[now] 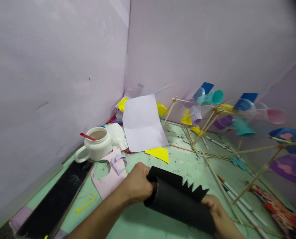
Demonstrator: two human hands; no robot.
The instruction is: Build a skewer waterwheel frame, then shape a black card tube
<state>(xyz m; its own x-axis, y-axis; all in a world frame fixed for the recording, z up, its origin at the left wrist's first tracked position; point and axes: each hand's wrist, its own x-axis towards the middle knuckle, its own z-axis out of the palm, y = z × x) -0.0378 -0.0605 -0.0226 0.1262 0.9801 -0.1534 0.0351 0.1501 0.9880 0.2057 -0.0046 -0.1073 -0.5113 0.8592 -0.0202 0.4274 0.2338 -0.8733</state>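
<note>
A sheet of black paper (180,205), curled into a wide tube with a zigzag-cut edge along part of its upper side, is held between my two hands above the green tabletop. My left hand (138,183) is closed on the tube's left end, some fingers hidden inside it. At the right end, my right hand (216,210) grips the paper, its lower fingers hidden behind it.
A white mug (98,147) with a red stick stands at left, by a long black phone-like object (58,199). Pink scraps (110,179), a white sheet (144,122) and yellow paper (160,153) lie behind. Stick frames (207,124) with colored paper pieces stand at right, near markers (242,200).
</note>
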